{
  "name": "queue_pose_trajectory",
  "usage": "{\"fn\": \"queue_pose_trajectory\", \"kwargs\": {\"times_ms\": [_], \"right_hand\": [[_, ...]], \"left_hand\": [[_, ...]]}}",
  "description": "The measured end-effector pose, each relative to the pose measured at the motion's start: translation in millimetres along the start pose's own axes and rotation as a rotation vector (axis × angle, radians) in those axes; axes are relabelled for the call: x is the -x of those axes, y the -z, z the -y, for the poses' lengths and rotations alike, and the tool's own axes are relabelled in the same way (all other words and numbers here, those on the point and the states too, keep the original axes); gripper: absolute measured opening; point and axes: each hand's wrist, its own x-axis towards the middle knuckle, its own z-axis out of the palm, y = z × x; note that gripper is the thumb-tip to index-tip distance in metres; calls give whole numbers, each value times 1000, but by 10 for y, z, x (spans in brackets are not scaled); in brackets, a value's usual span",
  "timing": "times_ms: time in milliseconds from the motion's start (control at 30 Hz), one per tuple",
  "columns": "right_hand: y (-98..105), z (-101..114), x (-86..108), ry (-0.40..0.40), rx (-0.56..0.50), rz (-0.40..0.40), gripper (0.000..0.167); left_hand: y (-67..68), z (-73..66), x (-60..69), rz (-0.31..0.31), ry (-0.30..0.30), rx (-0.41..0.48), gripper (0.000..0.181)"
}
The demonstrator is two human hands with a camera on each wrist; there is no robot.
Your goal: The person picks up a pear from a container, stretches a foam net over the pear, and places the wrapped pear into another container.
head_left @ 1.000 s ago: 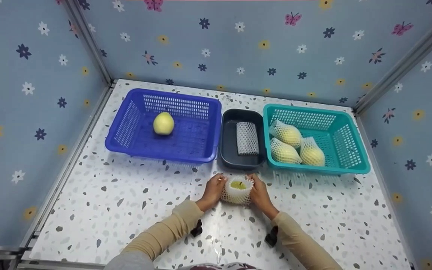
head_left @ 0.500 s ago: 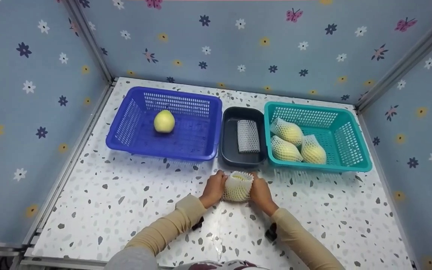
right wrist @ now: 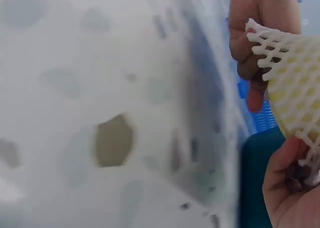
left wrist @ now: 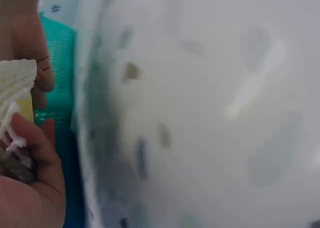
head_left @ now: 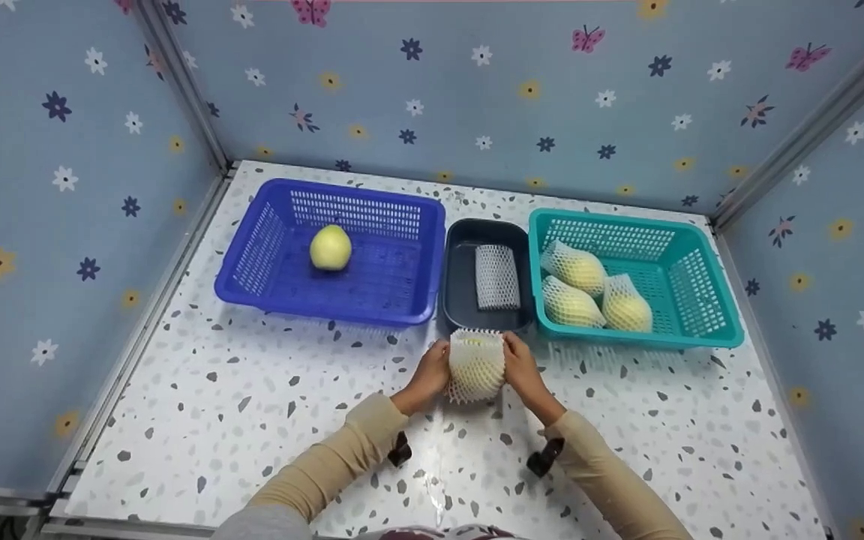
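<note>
In the head view, a yellow pear inside a white foam net sleeve (head_left: 477, 367) is held up just in front of the dark tray. The net reaches above the fruit like an open collar. My left hand (head_left: 430, 373) pinches the sleeve's left side between thumb and fingers; my right hand (head_left: 523, 370) does the same on the right. Seen from the left wrist, the left thumb (left wrist: 37, 138) bears against the net's edge. The right wrist view shows yellow skin through the stretched mesh (right wrist: 300, 85), with the right hand (right wrist: 295, 193) at its lower edge.
A blue basket (head_left: 327, 309) at left holds one bare pear (head_left: 331, 248). The dark tray (head_left: 462, 319) in the middle contains flat foam nets (head_left: 497, 277). Several net-wrapped pears lie in the teal basket (head_left: 691, 341) at right; patterned walls (head_left: 477, 97) enclose the speckled table (head_left: 267, 427).
The net has been drawn up around the pear, so its top now stands above the fruit and hides the stem. Both hands have stayed on its sides while the pear tilted and lifted slightly.
</note>
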Motion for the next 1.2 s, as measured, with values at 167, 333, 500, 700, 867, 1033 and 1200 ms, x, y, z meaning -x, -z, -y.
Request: {"fn": "queue_pose_trajectory", "kwargs": {"times_ms": [167,333,500,700,867,1033,1200], "right_hand": [[12,158,38,7,-104,38,35],[-3,215,75,100,-201,44,29],[-31,128,79,175,-270,47,27],[57,144,41,149,-64,15,27],[186,312,55,339,-26,28,27],[234,563,225,475,-40,224,46],[134,808,412,513,57,282,84]], "left_hand": [[219,-1125,95,0,148,169,25],[28,-384,-111,-45,92,202,27],[-388,1354,-517,-68,53,251,33],[-345,1145,-452,-52,-11,382,23],[-60,-63,-191,-55,-1,505,18],[-59,-43,-258,-61,-78,599,13],[-72,-92,-300,-84,-98,480,15]]}}
